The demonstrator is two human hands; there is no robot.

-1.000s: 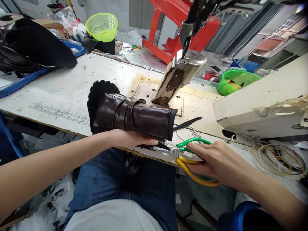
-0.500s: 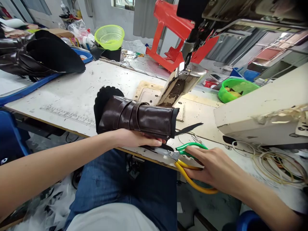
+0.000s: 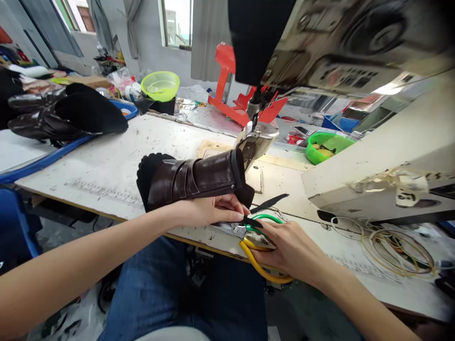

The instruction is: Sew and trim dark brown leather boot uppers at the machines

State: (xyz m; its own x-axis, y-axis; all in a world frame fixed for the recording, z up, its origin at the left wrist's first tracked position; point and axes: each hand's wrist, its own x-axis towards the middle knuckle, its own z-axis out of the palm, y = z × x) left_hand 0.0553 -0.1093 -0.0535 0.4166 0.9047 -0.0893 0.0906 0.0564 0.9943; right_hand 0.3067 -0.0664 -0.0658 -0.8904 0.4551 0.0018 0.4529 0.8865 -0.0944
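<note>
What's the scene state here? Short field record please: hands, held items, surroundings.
left hand: grips the lower edge of the brown leather boot upper, holding it over the table edge
right hand: holds the scissors by their green and yellow handles
scissors: blades point left, under the boot upper's edge
table: white, scuffed
sewing machine: overhead and to the right
behind: green bowl, yellow basket, red frame
far left: dark boots

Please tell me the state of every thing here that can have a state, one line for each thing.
Brown leather boot upper: on its side on the table, held.
Left hand: closed on the boot upper's lower edge.
Scissors: flat at the table edge, blades hidden.
Right hand: resting on the scissors' handles.
Green bowl: upright, something inside.
Yellow-green basket: upright.
</note>
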